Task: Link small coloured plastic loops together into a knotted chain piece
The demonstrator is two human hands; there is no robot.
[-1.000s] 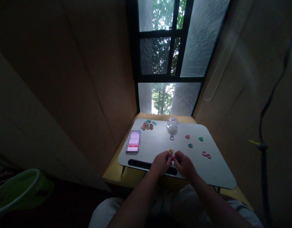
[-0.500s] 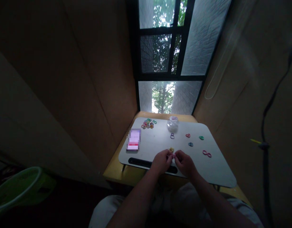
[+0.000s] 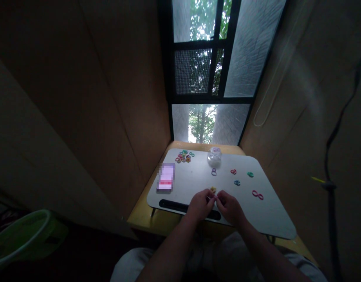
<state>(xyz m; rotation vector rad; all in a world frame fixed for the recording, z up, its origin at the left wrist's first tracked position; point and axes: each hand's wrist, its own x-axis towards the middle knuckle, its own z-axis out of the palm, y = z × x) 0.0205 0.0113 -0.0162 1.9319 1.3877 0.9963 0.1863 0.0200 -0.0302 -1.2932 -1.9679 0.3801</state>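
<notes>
Fingertip to fingertip, my left hand point(image 3: 200, 204) and my right hand point(image 3: 230, 206) pinch a small pink band point(image 3: 215, 197) above the near edge of the white folding table point(image 3: 195, 184). It looks like a hair tie, mostly covered by the fingers. Just beyond the fingertips lies a yellow band point(image 3: 213, 189). Farther out are a purple band point(image 3: 213, 172), a red one point(image 3: 233, 171), a blue one point(image 3: 237, 183) and a green one point(image 3: 250, 174). To the right, a pink band twisted into a figure eight point(image 3: 257, 194) lies flat.
A pile of coloured bands point(image 3: 183, 156) sits at the far left, with a phone point(image 3: 166, 177) in front of it. A clear jar point(image 3: 214, 157) stands near the back edge. A black slot point(image 3: 173, 205) runs along the near edge. The green basket point(image 3: 30, 235) is low at left.
The view has tilted slightly, so the table appears a little lower. Both hands stay together on the pink band, with only small finger movement.
</notes>
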